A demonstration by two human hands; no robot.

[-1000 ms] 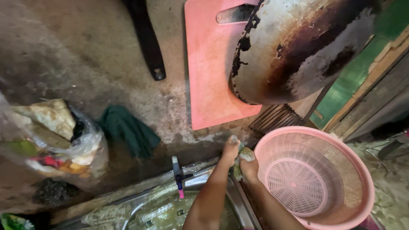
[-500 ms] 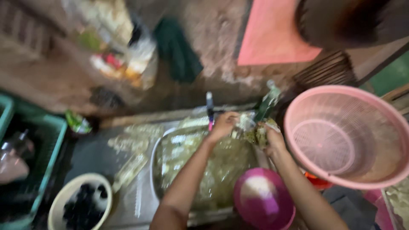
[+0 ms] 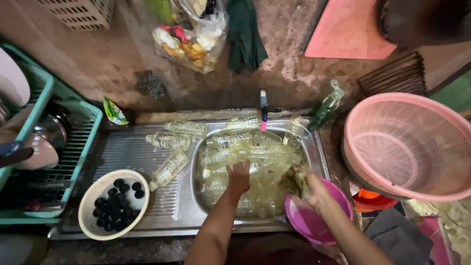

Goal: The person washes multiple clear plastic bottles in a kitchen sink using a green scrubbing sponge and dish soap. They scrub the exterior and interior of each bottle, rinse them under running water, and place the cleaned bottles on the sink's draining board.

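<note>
A steel sink (image 3: 321, 147) is filled with several clear plastic bottles (image 3: 230, 142) lying in water. My left hand (image 3: 239, 176) reaches down into the basin and rests on the bottles, its fingers spread. My right hand (image 3: 306, 189) is closed on a wet greenish scrubbing sponge (image 3: 293, 180) at the sink's right edge, just above a small purple bowl (image 3: 314, 221). More clear bottles (image 3: 169, 167) lie on the ribbed drainboard to the left.
A cream bowl of black bottle caps (image 3: 114, 205) sits on the drainboard. A green dish rack (image 3: 73, 152) stands at left, a pink basket (image 3: 407, 145) at right, and a green soap bottle (image 3: 326, 108) by the tap (image 3: 263, 110). A plastic bag (image 3: 191, 32) hangs above.
The view has swung down over the sink. Both hands were together at the sink's back right corner; now the left is in the basin and the right holds the sponge by the purple bowl.
</note>
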